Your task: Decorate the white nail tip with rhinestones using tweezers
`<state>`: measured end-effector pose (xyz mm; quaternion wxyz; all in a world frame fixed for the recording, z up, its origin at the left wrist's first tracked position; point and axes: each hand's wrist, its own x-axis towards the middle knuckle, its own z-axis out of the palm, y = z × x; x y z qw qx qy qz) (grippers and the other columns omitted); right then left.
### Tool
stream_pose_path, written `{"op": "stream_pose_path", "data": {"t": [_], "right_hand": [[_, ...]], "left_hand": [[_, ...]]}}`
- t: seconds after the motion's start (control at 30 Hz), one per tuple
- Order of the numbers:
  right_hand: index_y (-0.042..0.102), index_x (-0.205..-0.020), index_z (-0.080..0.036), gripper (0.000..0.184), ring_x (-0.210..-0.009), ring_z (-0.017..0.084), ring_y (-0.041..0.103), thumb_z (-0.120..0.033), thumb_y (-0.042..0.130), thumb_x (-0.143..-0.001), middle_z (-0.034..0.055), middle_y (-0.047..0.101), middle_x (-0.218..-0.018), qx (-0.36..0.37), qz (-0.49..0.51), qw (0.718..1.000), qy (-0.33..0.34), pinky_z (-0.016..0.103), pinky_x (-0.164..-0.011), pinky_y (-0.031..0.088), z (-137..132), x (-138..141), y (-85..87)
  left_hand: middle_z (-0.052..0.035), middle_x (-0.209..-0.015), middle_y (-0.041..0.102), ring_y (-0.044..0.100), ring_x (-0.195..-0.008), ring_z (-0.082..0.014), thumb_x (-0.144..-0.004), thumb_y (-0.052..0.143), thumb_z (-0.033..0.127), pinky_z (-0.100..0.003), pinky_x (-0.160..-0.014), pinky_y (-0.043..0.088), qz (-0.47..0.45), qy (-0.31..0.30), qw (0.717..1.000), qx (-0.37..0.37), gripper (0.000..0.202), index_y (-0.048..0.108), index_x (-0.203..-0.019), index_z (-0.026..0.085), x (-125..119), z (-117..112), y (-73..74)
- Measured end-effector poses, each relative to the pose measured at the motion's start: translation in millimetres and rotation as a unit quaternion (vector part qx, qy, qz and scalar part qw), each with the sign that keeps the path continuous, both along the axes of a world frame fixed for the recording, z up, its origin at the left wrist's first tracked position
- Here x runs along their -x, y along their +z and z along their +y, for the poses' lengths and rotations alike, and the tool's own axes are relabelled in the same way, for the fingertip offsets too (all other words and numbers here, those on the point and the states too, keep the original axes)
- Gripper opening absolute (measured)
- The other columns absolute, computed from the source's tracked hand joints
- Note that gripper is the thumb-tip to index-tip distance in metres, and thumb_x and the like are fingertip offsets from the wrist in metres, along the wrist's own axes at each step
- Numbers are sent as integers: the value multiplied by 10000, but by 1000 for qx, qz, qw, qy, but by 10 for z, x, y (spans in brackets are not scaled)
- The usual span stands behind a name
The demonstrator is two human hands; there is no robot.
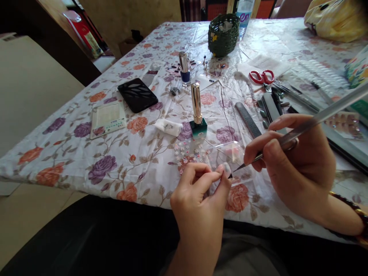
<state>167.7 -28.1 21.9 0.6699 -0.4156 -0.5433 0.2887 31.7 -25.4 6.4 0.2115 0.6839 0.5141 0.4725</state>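
My left hand (201, 191) is closed at the table's front edge, pinching a small pale false nail (226, 171) between thumb and fingertips. A dark bit shows just below the nail. Held like a pen, a fine-tipped nail brush (319, 119) with a clear handle rests in my right hand (301, 168). Its thin point is right beside the false nail; whether they touch I cannot tell. Under my hands lies a clear plastic tray (244, 178). Tiny flower decorations (186, 151) are scattered beside it, and a green nail polish bottle (199, 128) stands behind them.
A flowered tablecloth (71, 153) covers the table. Left of the bottle lie a crumpled white tissue (168, 127), a black palette (138, 95) and a card (107, 119). Behind stand a blue polish bottle (185, 73) and green basket (223, 36). Rightward are red-handled scissors (262, 76) and a nail file (247, 119).
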Motion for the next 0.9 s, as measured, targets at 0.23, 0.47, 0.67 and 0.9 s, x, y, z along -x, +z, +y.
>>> {"op": "stream_pose_path", "data": {"t": [0.23, 0.47, 0.67, 0.9], "right_hand": [[533, -1037, -257, 185, -509, 125, 560, -158, 550, -882, -19, 622, -648, -2, 0, 1000, 13, 254, -446, 468, -11, 3, 8], [519, -1069, -249, 245, -565, 124, 586, -111, 544, -869, -12, 647, -692, -6, 4, 999, 37, 239, -459, 493, -10, -1, -10], [530, -1048, -254, 231, -556, 118, 586, -101, 533, -875, -23, 637, -673, -16, 3, 999, 30, 230, -468, 511, 24, 3, 4], [520, -1063, -236, 235, -557, 109, 577, -99, 542, -873, -21, 628, -678, -20, 17, 998, 56, 223, -488, 512, 21, -7, -5]], "left_hand": [[21, -687, 549, 501, -533, -51, -686, 714, 98, -168, -461, 399, -6, -1, 1000, 1, 97, 693, -630, 175, 9, -13, -16], [24, -678, 555, 502, -532, -54, -674, 708, 79, -172, -471, 405, 6, -1, 1000, 5, 116, 686, -613, 174, 6, -4, 5], [26, -676, 550, 503, -531, -54, -686, 711, 108, -172, -459, 397, 9, -2, 1000, 4, 98, 686, -621, 178, 7, 3, 12], [25, -696, 554, 488, -525, -50, -677, 711, 93, -174, -451, 390, 8, -3, 1000, 0, 93, 690, -644, 177, 19, -17, 15]]}}
